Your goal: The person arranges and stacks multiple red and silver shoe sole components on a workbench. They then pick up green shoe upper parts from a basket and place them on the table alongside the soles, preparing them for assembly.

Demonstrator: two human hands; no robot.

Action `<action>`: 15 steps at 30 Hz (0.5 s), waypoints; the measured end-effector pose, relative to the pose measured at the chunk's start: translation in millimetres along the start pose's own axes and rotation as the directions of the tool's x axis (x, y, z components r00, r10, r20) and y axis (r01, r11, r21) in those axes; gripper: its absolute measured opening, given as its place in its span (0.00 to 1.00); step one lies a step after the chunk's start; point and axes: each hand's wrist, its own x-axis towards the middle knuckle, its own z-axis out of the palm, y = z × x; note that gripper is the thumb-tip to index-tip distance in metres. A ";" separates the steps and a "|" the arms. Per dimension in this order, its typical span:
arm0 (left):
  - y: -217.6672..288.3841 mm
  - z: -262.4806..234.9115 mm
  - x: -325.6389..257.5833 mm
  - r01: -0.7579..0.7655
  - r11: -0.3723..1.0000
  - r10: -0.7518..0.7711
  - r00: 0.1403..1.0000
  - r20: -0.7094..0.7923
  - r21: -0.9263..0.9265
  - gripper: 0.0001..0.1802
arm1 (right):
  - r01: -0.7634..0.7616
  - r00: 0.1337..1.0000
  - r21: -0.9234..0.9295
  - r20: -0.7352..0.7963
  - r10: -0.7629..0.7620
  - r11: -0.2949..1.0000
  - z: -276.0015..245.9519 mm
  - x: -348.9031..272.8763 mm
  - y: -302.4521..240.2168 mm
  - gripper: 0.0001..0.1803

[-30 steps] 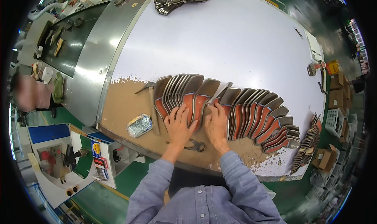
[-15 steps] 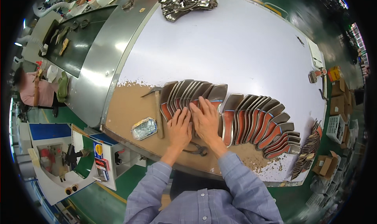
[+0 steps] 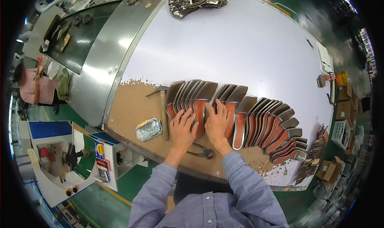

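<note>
Shoe insoles with dark grey wide ends and red-orange narrow ends stand in overlapping rows on the worktable. My left hand [image 3: 183,129] rests on the lower part of the left row of insoles [image 3: 192,93], fingers apart. Against a smaller middle group of insoles [image 3: 232,94], my right hand [image 3: 217,124] lies with its fingers stretched out. A narrow gap parts these two groups. To the right, a longer row of insoles [image 3: 267,122] fans out in a curve.
Left of the insoles lie a hammer [image 3: 164,114] and a foil-like packet [image 3: 148,129]. Pincers [image 3: 201,151] are near the front edge. Shiny dark pieces [image 3: 197,2] are heaped at the far end. More stacked pieces [image 3: 313,156] sit at the right edge. A person [image 3: 38,84] is at the far left.
My right hand has moved slightly right, and several insoles have come away from the left row to form the middle group. My left hand has stayed nearly in place.
</note>
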 end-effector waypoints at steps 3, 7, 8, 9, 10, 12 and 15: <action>-0.7 -2.0 1.5 0.001 1.000 -0.001 1.000 -0.002 -0.024 0.21 | 0.050 0.999 -0.019 -0.016 -0.051 0.999 3.1 -1.2 9.0 0.33; -12.0 -6.7 4.5 -0.040 0.997 0.043 0.998 0.037 -0.068 0.19 | 0.146 0.989 -0.071 -0.016 -0.147 0.987 1.3 3.6 -1.2 0.38; -14.4 -7.5 6.6 -0.057 0.995 0.060 0.997 0.043 -0.084 0.19 | 0.204 0.978 -0.135 0.000 -0.206 0.970 -0.6 6.1 -5.6 0.40; -14.5 -8.3 6.4 -0.052 0.994 0.057 0.997 0.050 -0.093 0.20 | 0.248 0.969 -0.201 0.062 -0.240 0.948 3.0 6.3 -4.4 0.40; -14.1 -9.5 5.5 -0.047 0.994 0.054 0.997 0.058 -0.103 0.21 | 0.244 0.969 -0.217 0.094 -0.229 0.945 3.6 5.3 -2.4 0.40; -14.5 -10.2 5.1 -0.029 0.992 0.034 0.999 0.041 -0.120 0.22 | 0.254 0.963 -0.245 0.159 -0.220 0.935 3.2 4.6 4.7 0.40; -14.3 -7.2 4.4 -0.006 0.993 0.006 1.000 -0.006 -0.118 0.22 | 0.219 0.969 -0.254 0.168 -0.180 0.942 3.0 4.8 10.7 0.39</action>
